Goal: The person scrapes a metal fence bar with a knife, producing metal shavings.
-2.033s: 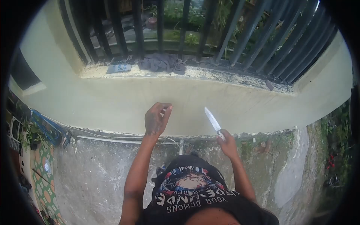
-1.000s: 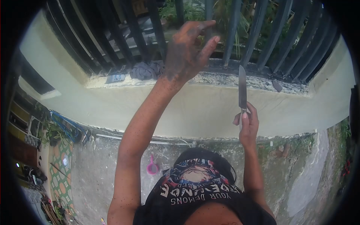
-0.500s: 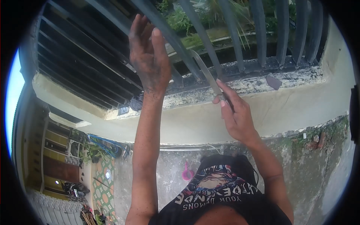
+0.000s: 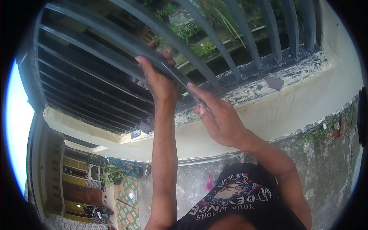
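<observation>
A rough grey concrete ground (image 4: 329, 168) is lying nearest, below a black printed T-shirt (image 4: 234, 195), and a small pink plastic object (image 4: 209, 184) is resting on it, partly hidden. Above it, a cream plastered wall ledge (image 4: 291, 103) is being topped by a dark grey metal railing (image 4: 268, 34). The right hand (image 4: 222, 120) is being held up at the railing, its fingers closed around the handle of a slim steel-bladed knife (image 4: 184, 87), whose blade is being laid along a slanting bar. The left hand (image 4: 159, 82) is being kept just beside the blade, its fingers wrapped over that same bar. A flat dark chip (image 4: 275, 82) and a crumpled grey cloth (image 4: 147, 124) are lying on the ledge, well apart. Green plants (image 4: 203, 48) are showing beyond the bars.
</observation>
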Motion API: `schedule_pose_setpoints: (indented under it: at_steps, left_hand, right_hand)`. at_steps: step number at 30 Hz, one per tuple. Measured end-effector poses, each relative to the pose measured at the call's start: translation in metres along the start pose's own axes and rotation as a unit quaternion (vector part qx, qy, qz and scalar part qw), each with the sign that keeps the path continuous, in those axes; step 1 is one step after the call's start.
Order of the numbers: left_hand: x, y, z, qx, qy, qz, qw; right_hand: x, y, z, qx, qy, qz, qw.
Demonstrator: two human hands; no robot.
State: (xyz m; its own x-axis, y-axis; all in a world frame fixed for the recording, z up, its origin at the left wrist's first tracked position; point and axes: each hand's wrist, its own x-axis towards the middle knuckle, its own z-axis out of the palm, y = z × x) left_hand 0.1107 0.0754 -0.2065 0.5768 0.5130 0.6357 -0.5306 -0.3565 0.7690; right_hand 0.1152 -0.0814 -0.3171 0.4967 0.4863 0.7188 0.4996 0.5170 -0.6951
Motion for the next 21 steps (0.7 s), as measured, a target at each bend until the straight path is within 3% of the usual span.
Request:
schedule_pose_setpoints:
  at_steps: [5, 7, 9, 11, 13, 15, 19, 21]
  left_hand:
    - [0.001, -0.007, 0.004, -0.014, 0.003, 0.009, 1.0]
    - [0.001, -0.01, 0.004, -0.003, 0.015, 0.004, 1.0]
    - [-0.001, -0.008, -0.002, 0.003, 0.011, 0.006, 1.0]
    - [-0.008, -0.003, -0.006, 0.117, 0.016, -0.009, 0.993]
    - [-0.018, 0.003, -0.012, 0.149, 0.006, 0.002, 0.989]
    - [-0.028, 0.005, -0.023, 0.305, 0.039, 0.163, 0.938]
    - [-0.047, 0.021, -0.038, 0.34, 0.146, 0.321, 0.872]
    - [-0.041, 0.023, -0.044, 0.309, 0.179, 0.304, 0.883]
  right_hand:
    - [-0.005, 0.005, 0.001, 0.005, 0.016, -0.028, 0.999]
    - [-0.006, 0.001, -0.002, 0.027, -0.003, 0.039, 0.999]
    - [-0.005, 0.002, -0.003, 0.01, 0.006, 0.02, 1.0]
    - [-0.005, 0.004, -0.002, -0.009, 0.036, 0.003, 0.999]
    - [-0.003, 0.003, -0.002, -0.019, 0.034, -0.013, 0.999]
    - [-0.001, 0.003, -0.003, -0.032, 0.033, -0.025, 0.999]
    - [0.003, 0.003, 0.006, -0.038, 0.013, -0.049, 0.998]
    - [0.008, 0.007, 0.015, -0.03, 0.004, -0.058, 0.998]
